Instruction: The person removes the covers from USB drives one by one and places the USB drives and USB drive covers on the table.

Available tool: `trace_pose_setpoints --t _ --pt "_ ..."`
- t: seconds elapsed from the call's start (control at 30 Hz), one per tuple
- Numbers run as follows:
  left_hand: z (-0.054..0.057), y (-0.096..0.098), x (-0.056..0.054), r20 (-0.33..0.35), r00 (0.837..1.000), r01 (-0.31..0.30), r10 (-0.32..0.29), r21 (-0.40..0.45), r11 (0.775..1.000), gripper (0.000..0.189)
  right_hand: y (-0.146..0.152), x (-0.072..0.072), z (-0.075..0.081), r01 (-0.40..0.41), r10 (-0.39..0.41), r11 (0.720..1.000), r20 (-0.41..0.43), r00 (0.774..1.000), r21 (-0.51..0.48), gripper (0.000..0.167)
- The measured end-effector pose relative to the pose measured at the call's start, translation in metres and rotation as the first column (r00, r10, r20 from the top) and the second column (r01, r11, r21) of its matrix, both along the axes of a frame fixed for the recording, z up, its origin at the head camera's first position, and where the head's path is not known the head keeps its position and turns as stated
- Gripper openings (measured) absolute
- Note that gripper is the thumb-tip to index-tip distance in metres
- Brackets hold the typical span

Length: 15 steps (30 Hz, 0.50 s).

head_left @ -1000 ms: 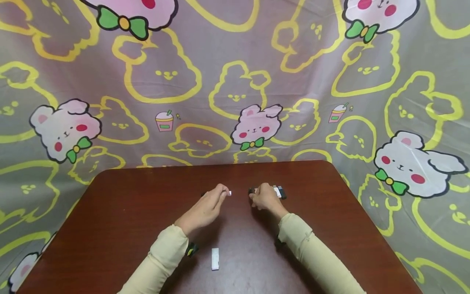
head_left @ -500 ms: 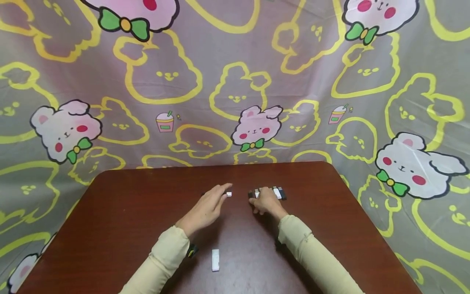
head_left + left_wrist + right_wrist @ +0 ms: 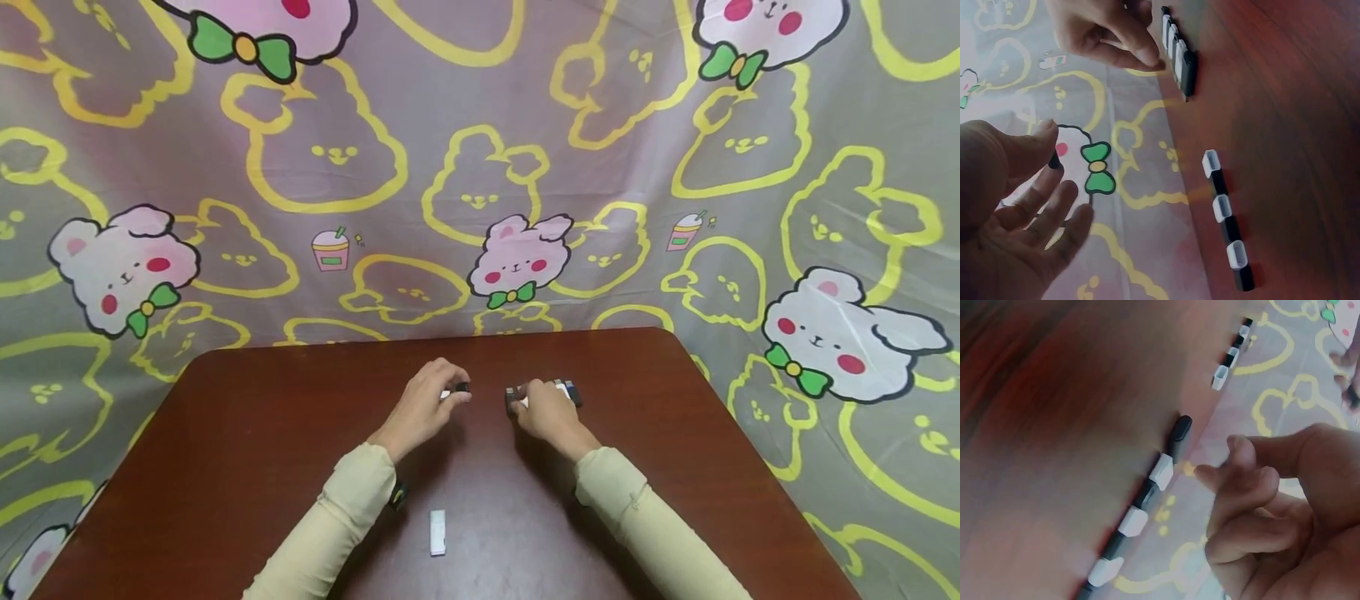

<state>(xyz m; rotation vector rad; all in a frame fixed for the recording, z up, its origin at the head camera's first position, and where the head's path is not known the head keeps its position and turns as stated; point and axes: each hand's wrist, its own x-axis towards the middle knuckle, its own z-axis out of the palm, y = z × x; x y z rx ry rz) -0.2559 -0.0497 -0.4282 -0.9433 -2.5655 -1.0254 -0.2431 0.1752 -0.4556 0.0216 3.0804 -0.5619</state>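
In the left wrist view, my left hand [image 3: 1029,200] pinches a small black cap [image 3: 1054,159] between thumb and index finger, raised above the table. Below it on the table lies a row of alternating white and black caps, with a white cap [image 3: 1211,162] at one end and a black cap [image 3: 1245,279] at the other. My right hand [image 3: 550,410] hovers at a row of USB sticks, fingers loosely curled and holding nothing in the right wrist view. A black USB stick [image 3: 1180,430] ends that row, beside a white USB stick [image 3: 1162,471]; metal plugs point away.
A single white USB stick [image 3: 438,533] lies nearer the front of the brown table [image 3: 300,433]. A patterned curtain [image 3: 420,200] hangs right behind the table's back edge. A dark wrist device [image 3: 398,497] shows under the left sleeve.
My left hand's fingers were held over the cap row; now they have closed on a black cap and lifted it. My right hand has stayed over the USB sticks, shifting only slightly.
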Motion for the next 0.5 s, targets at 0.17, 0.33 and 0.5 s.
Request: trace_pose_setpoints --t 0.17,0.33,0.5 --pt "-0.009 0.009 -0.011 0.007 1.000 -0.028 0.028 -0.022 0.999 0.016 -0.002 0.011 -0.003 -0.130 0.126 0.987 0.042 0.991 0.091 0.034" --pt "-0.019 0.019 -0.020 0.039 0.998 -0.037 0.042 -0.106 0.994 0.014 0.000 0.012 -0.008 -0.146 0.135 0.986 0.126 0.983 0.078 0.042" --pt "-0.025 0.027 -0.028 0.059 0.997 -0.033 0.044 -0.181 0.983 0.007 0.003 0.010 -0.010 -0.150 0.136 0.987 0.176 0.975 0.065 0.049"
